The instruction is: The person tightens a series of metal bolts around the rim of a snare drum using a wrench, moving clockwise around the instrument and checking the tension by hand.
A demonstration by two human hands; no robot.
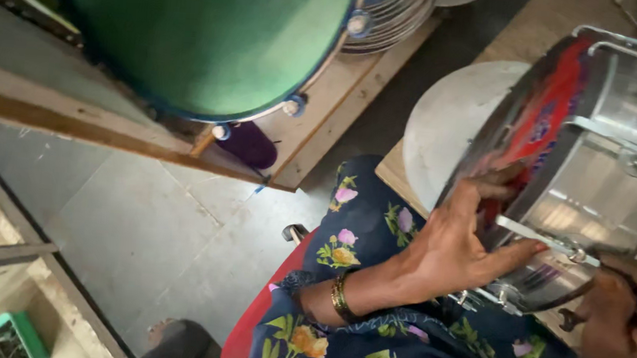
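A shiny metal drum with a red patterned head lies tilted on its side at the right, over my lap. My left hand grips its rim, fingers across the red head and thumb along the metal hoop. My right hand is closed around a small dark tool at the drum's lower edge, near a tension rod. A gold bangle sits on my left wrist. I wear dark blue floral cloth.
A large green drum with blue lugs rests on a wooden bench at upper left. A round white drumhead lies behind the metal drum. Grey tiled floor spreads below. A green crate sits at bottom left.
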